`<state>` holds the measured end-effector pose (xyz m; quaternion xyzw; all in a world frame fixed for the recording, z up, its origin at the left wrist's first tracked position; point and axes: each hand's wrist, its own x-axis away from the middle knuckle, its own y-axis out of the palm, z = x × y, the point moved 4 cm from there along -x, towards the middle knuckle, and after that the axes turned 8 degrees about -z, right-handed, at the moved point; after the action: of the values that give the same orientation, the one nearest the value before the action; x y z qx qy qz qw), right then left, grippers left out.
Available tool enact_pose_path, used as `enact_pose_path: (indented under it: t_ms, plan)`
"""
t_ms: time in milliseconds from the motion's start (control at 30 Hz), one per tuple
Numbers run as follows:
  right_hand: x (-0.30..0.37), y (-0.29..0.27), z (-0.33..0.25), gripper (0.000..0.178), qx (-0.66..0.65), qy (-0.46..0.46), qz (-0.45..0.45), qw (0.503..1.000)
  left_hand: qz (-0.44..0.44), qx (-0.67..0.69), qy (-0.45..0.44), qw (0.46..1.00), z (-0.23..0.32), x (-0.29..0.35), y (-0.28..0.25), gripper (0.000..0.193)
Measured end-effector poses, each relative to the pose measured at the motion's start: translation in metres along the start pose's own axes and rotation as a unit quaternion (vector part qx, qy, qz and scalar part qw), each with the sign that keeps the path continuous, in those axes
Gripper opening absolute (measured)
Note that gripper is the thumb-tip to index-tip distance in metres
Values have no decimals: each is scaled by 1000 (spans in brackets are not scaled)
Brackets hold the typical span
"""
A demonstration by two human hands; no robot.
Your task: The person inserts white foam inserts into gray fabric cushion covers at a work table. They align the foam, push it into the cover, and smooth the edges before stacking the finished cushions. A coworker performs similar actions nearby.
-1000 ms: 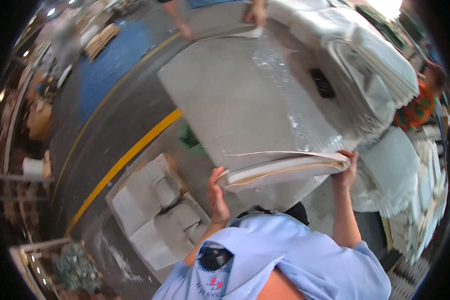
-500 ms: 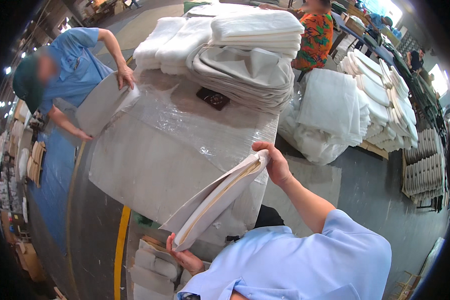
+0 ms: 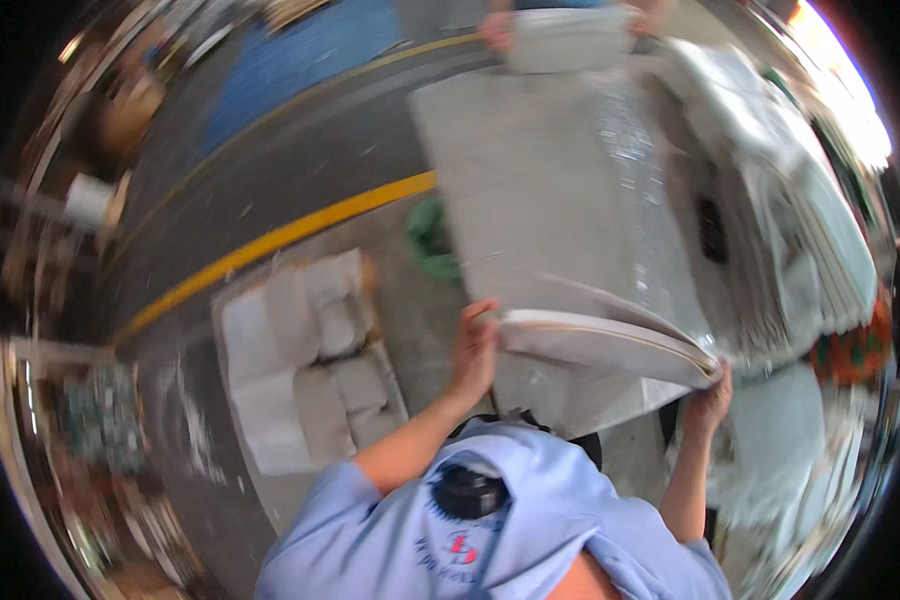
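Note:
Between my two hands I hold a pale, layered padded panel (image 3: 610, 352), long and curved, with a thin tan layer showing along its edge. My left hand (image 3: 477, 345) is closed on its left end. At the other end my right hand (image 3: 710, 396) grips the narrow tip. The panel is tilted above the near end of a table (image 3: 530, 190) spread with a light sheet and clear plastic. Motion blur softens the picture.
Across the table a co-worker's hands hold another pale panel (image 3: 570, 40). Stacked white padding and grey covers (image 3: 770, 230) fill the table's right side, beside a dark flat object (image 3: 711, 230). Left of the table are a green container (image 3: 430, 240) and a floor-level stack of pale pieces (image 3: 270, 380).
My view and body have turned left, toward the floor-level stack. The panel, slanting before, now lies more crosswise in front of me, still in both hands.

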<state>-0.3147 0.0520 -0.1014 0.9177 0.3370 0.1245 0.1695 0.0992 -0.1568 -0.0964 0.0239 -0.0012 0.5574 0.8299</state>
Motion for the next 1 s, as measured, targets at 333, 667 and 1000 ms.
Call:
enact_pose_path:
  t_ms: [333, 667, 1000]
  plan:
    - [-28, -10, 10, 55, 150, -69, 48, 985, -72, -43, 110, 990, 2, 44, -5, 81]
    - [-70, 10, 11, 70, 57, 88, -37, 994, -67, -235, 36, 969, 13, 130, 28, 115]
    - [-103, 43, -19, 74, -13, 175, -190, 966, 123, -87, 6, 989, 16, 213, 93, 83]
